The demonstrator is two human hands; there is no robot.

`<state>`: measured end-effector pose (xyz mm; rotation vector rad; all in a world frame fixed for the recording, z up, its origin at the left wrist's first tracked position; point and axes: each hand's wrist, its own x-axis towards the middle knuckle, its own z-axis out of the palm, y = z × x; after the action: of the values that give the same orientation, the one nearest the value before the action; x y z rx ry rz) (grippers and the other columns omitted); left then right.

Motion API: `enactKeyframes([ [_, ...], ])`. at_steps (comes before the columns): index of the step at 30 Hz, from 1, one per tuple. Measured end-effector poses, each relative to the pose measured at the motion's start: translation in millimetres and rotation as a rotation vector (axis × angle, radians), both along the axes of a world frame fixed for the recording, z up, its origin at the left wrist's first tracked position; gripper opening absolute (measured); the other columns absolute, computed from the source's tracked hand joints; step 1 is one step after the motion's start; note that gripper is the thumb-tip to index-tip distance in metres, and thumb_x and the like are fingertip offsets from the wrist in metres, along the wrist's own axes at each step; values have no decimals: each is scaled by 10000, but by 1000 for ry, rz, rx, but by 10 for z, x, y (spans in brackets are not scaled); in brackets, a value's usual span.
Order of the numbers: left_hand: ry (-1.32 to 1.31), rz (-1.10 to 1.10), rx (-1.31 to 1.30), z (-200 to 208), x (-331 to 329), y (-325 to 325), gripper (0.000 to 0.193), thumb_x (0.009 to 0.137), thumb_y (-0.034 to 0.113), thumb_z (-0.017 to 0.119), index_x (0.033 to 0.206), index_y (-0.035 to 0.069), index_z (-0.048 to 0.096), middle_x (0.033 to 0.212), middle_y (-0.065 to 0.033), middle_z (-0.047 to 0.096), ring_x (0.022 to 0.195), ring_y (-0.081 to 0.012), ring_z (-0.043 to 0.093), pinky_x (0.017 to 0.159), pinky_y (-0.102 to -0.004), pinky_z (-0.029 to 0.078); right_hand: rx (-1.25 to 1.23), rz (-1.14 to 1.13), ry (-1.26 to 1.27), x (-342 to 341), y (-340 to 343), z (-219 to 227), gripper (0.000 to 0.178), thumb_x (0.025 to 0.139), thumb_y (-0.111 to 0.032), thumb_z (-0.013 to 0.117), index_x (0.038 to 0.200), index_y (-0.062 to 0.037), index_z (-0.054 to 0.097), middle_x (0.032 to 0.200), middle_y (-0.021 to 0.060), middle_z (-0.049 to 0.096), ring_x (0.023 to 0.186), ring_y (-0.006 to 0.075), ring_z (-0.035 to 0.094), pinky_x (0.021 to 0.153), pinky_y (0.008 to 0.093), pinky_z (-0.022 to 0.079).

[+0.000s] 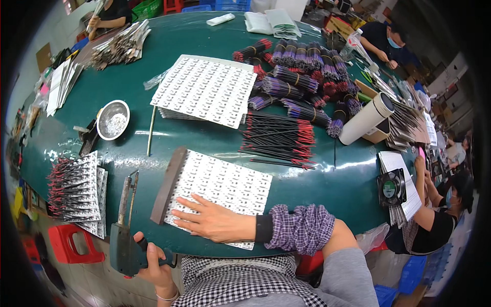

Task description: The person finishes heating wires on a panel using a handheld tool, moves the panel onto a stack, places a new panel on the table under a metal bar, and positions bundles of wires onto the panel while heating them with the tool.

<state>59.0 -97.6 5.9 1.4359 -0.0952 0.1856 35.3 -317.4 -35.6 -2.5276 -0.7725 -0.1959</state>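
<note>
Left hand: we saw the left hand point(153, 258) closed around the grip of a dark grey soldering gun point(124, 240), near left edge of the green table point(317, 189).
Right hand: the right hand point(212, 221) lay flat, fingers spread, holding nothing, on a white panel of small circuit boards point(225, 184).
Beside panel: dark wooden block point(168, 185) touching its left edge.
Far right: loose black wires with red tips point(279, 139).

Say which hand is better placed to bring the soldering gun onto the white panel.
Left: the left hand already grips the grey pistol-shaped soldering gun, tip beside the white perforated circuit panel. The right hand lies flat on that panel, steadying it.
</note>
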Motion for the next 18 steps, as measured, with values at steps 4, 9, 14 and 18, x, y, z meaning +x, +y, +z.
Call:
enactKeyframes([
  [4,-12,-37,8,83,-80,-201,348,909,-41,567,1252,-68,517,1186,-172,616,574,-82,459,525,-224,379,70,58,-114,167,77,-100,428,1003,-275,529,1356,-36,574,1512,144,461,1472,379,300,1202,557,239],
  [9,-24,-80,20,146,-117,-211,357,908,-36,574,1258,-70,515,1184,-175,615,573,-85,459,521,-230,378,133,-72,-160,92,-217,-74,411,866,-68,573,1266,25,589,1443,229,498,1387,375,434,1163,494,346],
  [14,108,-76,134,121,-135,-8,372,899,-34,598,1260,-74,518,1186,-175,619,576,-93,473,508,-236,385,9,-762,-457,134,-1711,304,359,826,-19,608,1176,49,571,1164,213,609,1048,394,590,945,450,488],
  [18,166,-90,36,153,-127,-258,441,876,-69,600,1306,-51,500,1212,-173,619,603,-93,506,503,-243,412,-52,-845,-234,212,-2362,185,307,873,-88,682,1123,51,569,1126,215,585,1055,389,552,932,455,470],
])
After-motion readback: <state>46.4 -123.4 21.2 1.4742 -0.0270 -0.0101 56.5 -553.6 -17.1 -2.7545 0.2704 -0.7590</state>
